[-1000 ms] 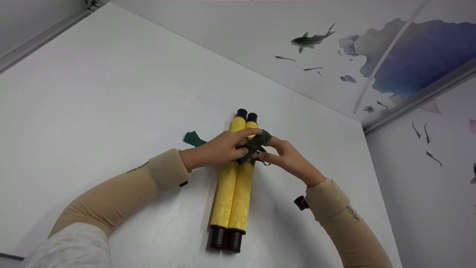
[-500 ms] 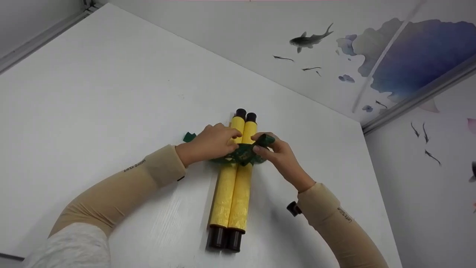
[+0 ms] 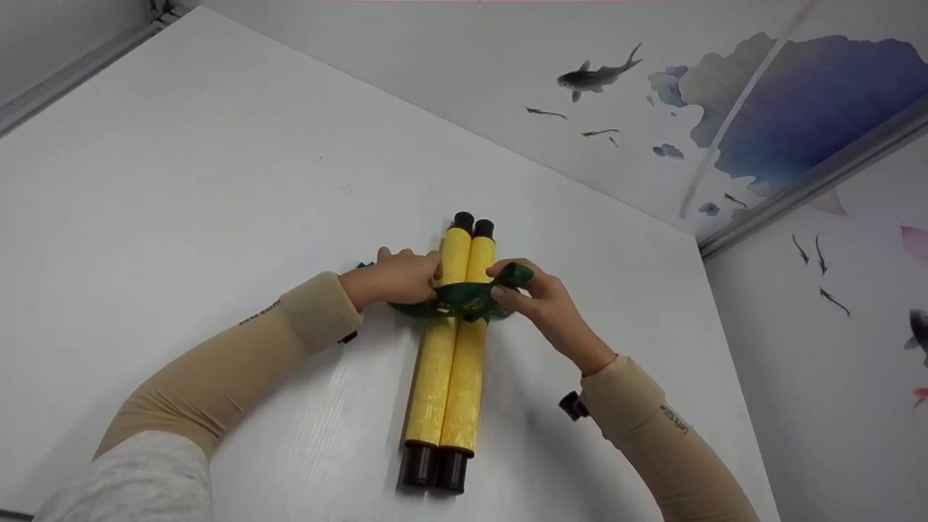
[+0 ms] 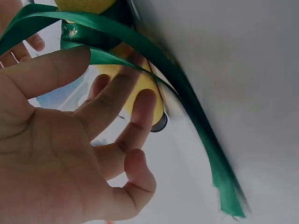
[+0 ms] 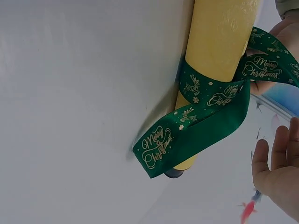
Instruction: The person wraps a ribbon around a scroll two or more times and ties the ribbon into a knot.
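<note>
Two yellow scrolls (image 3: 437, 380) with dark knobbed ends lie side by side, a green ribbon (image 3: 457, 299) wrapped across their middle. "Merry Christmas" lettering shows on the ribbon (image 5: 156, 148) in the right wrist view. My right hand (image 3: 540, 301) pinches a raised loop of it just right of the scrolls; its pinching fingertips are outside the right wrist view. Left of the scrolls is my left hand (image 3: 395, 279), thumb touching the ribbon. In the left wrist view, thumb and fingers stand apart, with ribbon strands (image 4: 154, 53) running between and past them. One tail (image 4: 229, 196) hangs free.
Beneath everything is a white tabletop (image 3: 217, 181). A white wall with a painted fish (image 3: 594, 77) and a blue-purple patch rises beyond its edge. Dark small devices (image 3: 573, 406) sit at the wrists over tan sleeves (image 3: 312, 315).
My left hand has left the ribbon's crossing over the scrolls and moved left beside them. The right hand has lifted a ribbon loop, then stayed nearly still. The scrolls have not moved.
</note>
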A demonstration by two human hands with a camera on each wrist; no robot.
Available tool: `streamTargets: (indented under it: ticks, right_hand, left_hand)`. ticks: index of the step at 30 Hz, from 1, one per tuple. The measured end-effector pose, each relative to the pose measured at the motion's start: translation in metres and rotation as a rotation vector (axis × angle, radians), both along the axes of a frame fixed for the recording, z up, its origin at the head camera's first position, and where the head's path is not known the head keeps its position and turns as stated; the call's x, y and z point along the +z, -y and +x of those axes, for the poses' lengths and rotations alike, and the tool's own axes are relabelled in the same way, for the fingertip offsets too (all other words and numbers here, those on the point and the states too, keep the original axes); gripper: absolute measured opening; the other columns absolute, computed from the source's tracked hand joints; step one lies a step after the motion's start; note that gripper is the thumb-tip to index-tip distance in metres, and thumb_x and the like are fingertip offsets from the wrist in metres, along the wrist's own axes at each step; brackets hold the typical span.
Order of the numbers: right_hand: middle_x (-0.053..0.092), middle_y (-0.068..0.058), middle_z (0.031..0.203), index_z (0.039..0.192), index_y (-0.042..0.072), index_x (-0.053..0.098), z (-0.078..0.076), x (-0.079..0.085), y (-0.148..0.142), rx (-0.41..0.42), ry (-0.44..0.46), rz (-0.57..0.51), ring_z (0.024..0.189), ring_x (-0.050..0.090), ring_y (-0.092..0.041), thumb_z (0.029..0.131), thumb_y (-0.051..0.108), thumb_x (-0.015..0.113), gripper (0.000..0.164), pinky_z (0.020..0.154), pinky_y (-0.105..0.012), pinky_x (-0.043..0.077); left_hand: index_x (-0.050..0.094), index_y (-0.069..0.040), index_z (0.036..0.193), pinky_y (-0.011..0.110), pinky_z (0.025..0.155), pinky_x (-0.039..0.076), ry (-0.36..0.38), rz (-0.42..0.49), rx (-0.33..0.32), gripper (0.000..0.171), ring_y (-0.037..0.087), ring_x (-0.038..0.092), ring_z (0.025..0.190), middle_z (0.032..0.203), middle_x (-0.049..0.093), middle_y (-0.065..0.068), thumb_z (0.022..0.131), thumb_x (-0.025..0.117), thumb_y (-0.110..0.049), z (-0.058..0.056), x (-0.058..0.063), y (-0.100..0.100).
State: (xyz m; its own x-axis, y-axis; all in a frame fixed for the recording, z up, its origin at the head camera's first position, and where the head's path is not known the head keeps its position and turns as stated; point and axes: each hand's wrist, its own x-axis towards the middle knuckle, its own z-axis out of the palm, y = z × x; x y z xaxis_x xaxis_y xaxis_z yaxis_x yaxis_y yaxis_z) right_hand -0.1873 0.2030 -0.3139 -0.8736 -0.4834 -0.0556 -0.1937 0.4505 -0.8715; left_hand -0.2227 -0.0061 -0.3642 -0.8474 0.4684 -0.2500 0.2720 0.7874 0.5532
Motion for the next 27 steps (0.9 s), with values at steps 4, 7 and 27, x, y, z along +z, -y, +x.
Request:
streamTargets:
  ticks: [4, 7, 27]
  right_hand:
    - [0.054, -0.008, 0.108, 0.107, 0.014, 0.054, -0.005, -0.005, -0.003, 0.006, -0.001, 0.004, 0.102, 0.045, -0.019, 0.082, 0.026, 0.058, 0.028, 0.085, -0.037, 0.039]
    - [0.053, -0.007, 0.108, 0.106, 0.015, 0.054, -0.009, -0.007, -0.005, -0.001, -0.025, 0.020, 0.102, 0.045, -0.019, 0.081, 0.031, 0.060, 0.030, 0.083, -0.037, 0.040]
    - [0.056, -0.009, 0.097, 0.104, 0.006, 0.052, -0.011, -0.007, -0.005, -0.020, -0.016, 0.013, 0.087, 0.053, -0.024, 0.079, 0.033, 0.061, 0.039, 0.080, -0.048, 0.041]
  left_hand:
    - [0.052, -0.013, 0.106, 0.046, 0.082, 0.023, -0.034, 0.008, 0.009, 0.026, 0.022, 0.049, 0.088, 0.094, 0.058, 0.002, 0.081, 0.056, -0.020, 0.001, 0.007, 0.003]
    - [0.059, -0.010, 0.091, 0.042, 0.077, 0.026, -0.095, 0.023, 0.019, 0.012, 0.019, 0.050, 0.076, 0.080, 0.058, 0.002, 0.080, 0.054, -0.013, 0.006, 0.015, 0.006]
    - [0.055, -0.005, 0.100, 0.026, 0.063, 0.044, -0.180, -0.022, 0.114, 0.017, 0.018, 0.050, 0.072, 0.076, 0.054, 0.006, 0.085, 0.048, -0.001, 0.051, 0.047, 0.020]
